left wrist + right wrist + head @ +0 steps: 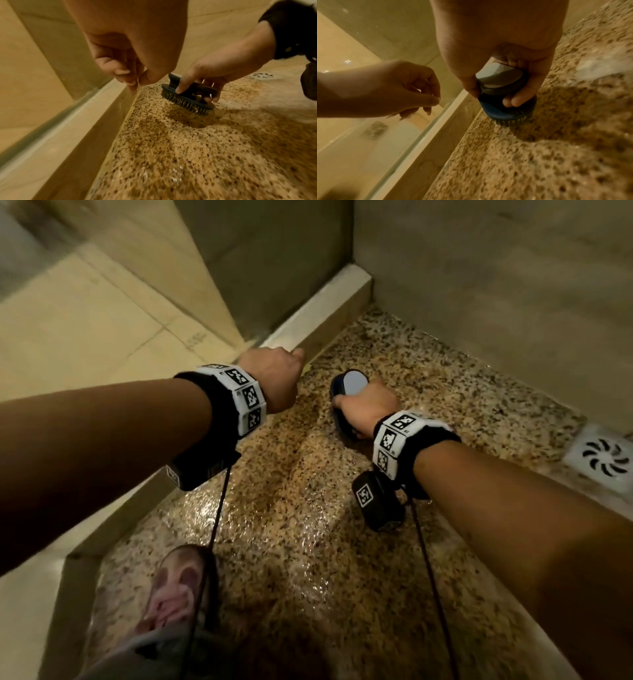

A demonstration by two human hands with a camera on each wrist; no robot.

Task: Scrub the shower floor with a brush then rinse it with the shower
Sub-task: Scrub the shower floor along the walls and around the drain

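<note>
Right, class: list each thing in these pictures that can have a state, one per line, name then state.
brush: gripped by the right hand, bristles down on the floor.
right hand: fingers curled round the brush handle.
left hand: loosely curled, holding nothing, in the air beside the curb.
shower floor: wet and glistening.
floor drain: cover in place, uncovered by anything.
slipper: on the person's foot, standing on the wet floor.

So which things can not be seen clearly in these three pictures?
- Shower head: outside every view.
- Bristle tips of the dark blue scrub brush: right wrist view, mostly hidden under its body.
- Right hand palm: head view, covered by its back.
- White round-slotted floor drain: head view, cut by the right edge.
</note>
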